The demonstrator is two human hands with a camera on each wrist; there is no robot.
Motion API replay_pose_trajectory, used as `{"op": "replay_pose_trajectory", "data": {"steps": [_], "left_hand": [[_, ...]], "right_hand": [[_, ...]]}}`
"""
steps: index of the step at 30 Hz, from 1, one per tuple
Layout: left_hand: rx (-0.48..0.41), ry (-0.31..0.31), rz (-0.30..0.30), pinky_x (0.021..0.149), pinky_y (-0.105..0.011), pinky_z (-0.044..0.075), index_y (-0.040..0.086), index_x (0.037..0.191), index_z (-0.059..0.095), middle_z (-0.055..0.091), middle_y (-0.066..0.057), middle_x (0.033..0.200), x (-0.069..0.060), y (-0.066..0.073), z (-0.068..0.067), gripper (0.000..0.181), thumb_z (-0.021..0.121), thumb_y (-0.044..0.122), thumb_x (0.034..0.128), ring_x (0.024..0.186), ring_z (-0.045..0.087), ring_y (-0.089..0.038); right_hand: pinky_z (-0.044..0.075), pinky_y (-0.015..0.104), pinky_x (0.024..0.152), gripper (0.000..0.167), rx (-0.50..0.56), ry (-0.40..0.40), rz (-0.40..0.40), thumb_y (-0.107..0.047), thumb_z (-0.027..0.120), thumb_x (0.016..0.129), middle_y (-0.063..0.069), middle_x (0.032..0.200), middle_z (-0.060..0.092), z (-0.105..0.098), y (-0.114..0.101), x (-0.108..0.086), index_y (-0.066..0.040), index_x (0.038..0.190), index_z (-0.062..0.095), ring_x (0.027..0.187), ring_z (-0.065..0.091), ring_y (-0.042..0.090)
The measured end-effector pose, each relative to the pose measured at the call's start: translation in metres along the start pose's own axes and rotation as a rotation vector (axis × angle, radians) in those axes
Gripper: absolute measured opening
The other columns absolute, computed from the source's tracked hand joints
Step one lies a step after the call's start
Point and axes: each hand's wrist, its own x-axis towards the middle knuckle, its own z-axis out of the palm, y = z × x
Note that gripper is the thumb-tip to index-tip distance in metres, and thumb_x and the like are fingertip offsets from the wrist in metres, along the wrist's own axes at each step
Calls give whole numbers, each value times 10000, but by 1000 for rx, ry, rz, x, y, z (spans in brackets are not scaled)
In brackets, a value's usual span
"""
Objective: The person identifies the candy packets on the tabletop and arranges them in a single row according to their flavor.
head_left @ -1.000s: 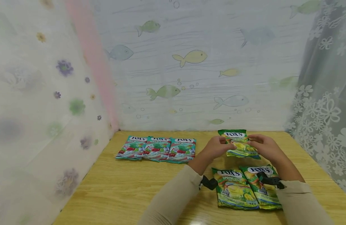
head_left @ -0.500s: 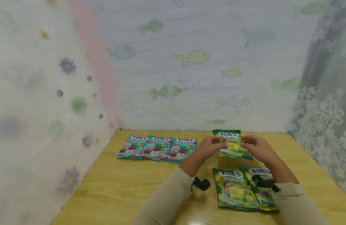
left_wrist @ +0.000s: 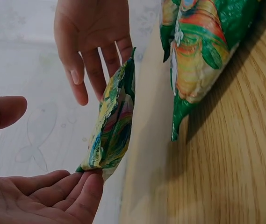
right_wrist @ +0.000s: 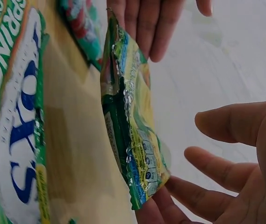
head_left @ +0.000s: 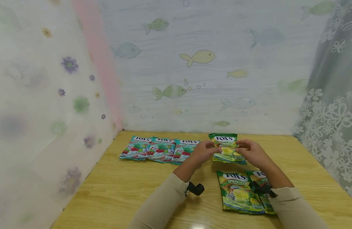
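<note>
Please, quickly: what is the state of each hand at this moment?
Left hand: open, fingers touching one side of the green packet between the hands, thumb apart.
Right hand: open, fingers touching the packet's other side, thumb apart.

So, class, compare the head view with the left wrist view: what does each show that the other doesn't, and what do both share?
Only the head view: three teal Mint Blossom packets, the sleeves and the raised green packet's printed front.

Only the left wrist view: that packet edge-on, and the left hand's palm.

Both: left hand, right hand, raised packet, wooden table and fish-patterned backdrop.
</note>
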Motion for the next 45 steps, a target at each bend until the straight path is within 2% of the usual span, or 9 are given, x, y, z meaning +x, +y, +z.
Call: {"op": "replay_pose_trajectory", "data": {"steps": [4,8,15,20,30,35,41,45], "left_hand": [[19,16,16,1116,-533,474,65,1546,476,541,-106,1536,-2,-4,-7,714,688,446,980,1414,516,-342],[-7,16,16,1113,-549,472,56,1550,463,526,-116,1545,-3,-10,-13,718,688,436,984,1417,509,-353],[-30,4,2,1107,-553,475,47,1565,433,499,-130,1565,-6,-20,-21,736,682,435,992,1420,503,-358],[-17,7,-6,1053,-547,511,32,1555,443,505,-153,1554,-10,-25,-26,719,673,425,998,1367,547,-363],[-34,-5,-19,1038,-522,525,31,1556,434,499,-167,1549,-10,-36,-28,741,679,441,990,1307,591,-358],[-35,6,-29,1057,-524,512,36,1565,426,484,-158,1566,-10,-38,-28,745,671,450,997,1334,571,-350],[-30,1,-20,1056,-534,511,27,1560,433,493,-157,1554,-11,-38,-28,756,669,465,991,1260,614,-319],[-40,-6,-32,1086,-547,490,32,1560,437,486,-155,1563,-12,-37,-29,788,678,503,976,1332,572,-340]], "right_hand": [[526,607,1006,549,22,-9,-2,-292,584,1075,319,1519,459,11,-1,3,14,1513,459,1392,441,551],[468,655,1063,550,46,-14,1,-300,585,1075,314,1551,416,21,0,7,5,1515,462,1419,401,559],[448,656,1088,588,72,-92,-20,-305,601,1065,320,1607,331,31,2,9,2,1537,430,1452,347,576],[448,653,1090,626,101,-128,-26,-317,632,1046,302,1612,339,37,1,10,6,1541,427,1457,339,575],[444,635,1102,629,118,-151,-35,-265,632,1046,283,1619,344,44,6,14,8,1562,396,1482,297,563],[427,652,1111,633,131,-155,-22,-264,640,1041,272,1623,348,45,6,15,0,1564,399,1486,291,561],[423,647,1116,636,125,-153,-20,-258,635,1041,274,1621,349,45,8,13,17,1561,392,1488,291,556],[433,639,1112,634,109,-159,-21,-269,630,1045,289,1613,353,45,9,12,35,1550,396,1477,311,558]]}}
